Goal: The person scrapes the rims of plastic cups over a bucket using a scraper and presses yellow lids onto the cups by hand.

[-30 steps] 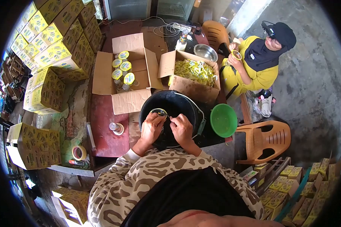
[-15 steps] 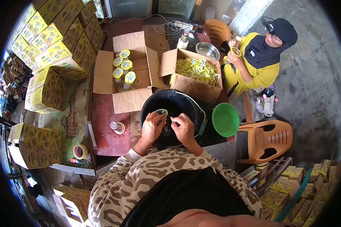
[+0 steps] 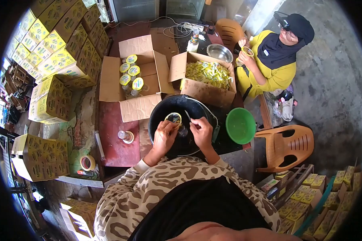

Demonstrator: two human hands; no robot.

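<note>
Over the black bucket [image 3: 155, 110], my left hand [image 3: 164, 135] is closed around the side of a clear plastic cup with a yellow rim [image 3: 180, 116]. The cup's mouth faces up towards me; what lies inside is too dark to make out. Just right of it, my right hand [image 3: 202, 131] pinches a thin grey, blade-like piece [image 3: 187, 115] between thumb and fingers, its tip pointing up and left, apart from the cup. Left of the bucket, a clear cup [image 3: 126, 136] lies on the red table.
An open carton [image 3: 110, 78] holds several cups with printed yellow lids. Another carton [image 3: 207, 95] is full of yellow wrappers. A green basin [image 3: 240, 126] stands right of the bucket. Opposite, a co-worker [image 3: 275, 76] holds a yellow-rimmed item. Stacked yellow boxes [image 3: 56, 44] rise at left.
My left hand has turned the cup so its open rim shows more fully. My right hand has shifted slightly right, and the thin grey piece now stands up visibly from its fingers.
</note>
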